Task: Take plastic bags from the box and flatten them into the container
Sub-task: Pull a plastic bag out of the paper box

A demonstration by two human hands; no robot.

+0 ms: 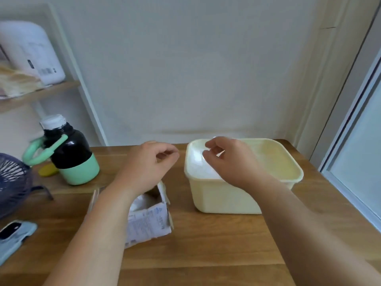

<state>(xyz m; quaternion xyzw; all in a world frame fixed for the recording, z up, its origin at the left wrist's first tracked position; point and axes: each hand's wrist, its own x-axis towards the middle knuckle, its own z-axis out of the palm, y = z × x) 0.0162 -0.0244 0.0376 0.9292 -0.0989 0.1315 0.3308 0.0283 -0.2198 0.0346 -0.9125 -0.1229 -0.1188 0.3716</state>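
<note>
Right grip (226,159) pinched over bag (195,165) in container's (216,198) left half, hold unclear. Left grip (148,164) curled above box (150,218), contents unclear. Risk: thin film springs up or clings to fingers, lifting out.

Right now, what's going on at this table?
A person works bare-handed at a table. The right hand is over the cream container, apparently pinching a whitish plastic bag lying in the end nearest the box. The left hand hovers with curled fingers above the opened box; whether it holds anything is unclear.
</note>
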